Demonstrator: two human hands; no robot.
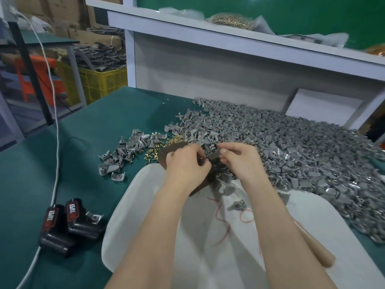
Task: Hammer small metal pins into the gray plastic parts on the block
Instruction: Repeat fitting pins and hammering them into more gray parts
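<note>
Both hands in tight over the block [172, 151], dark brown, sitting at the far edge of the white cloth [145, 205] on the green table [83, 142]. L hand [187, 164] lies across the block's middle, fingers curled in, clamped on a gray part [201, 162] right at the block's top. R hand [239, 161] just beside it, thumb & forefinger pinched together on a small piece [217, 146], pin or plastic, can't tell, too small. Hands nearly touching. Big heap of gray parts [291, 147] spreads right & behind, butting up vs the block; smaller bunch [123, 155] off to the left. Brass pins [153, 153] scattered betw that bunch & the block. Tan wooden handle [312, 249] lies under the R forearm at the cloth's right edge. Two black battery packs [62, 222] near left, white cable [56, 122] running past them
</note>
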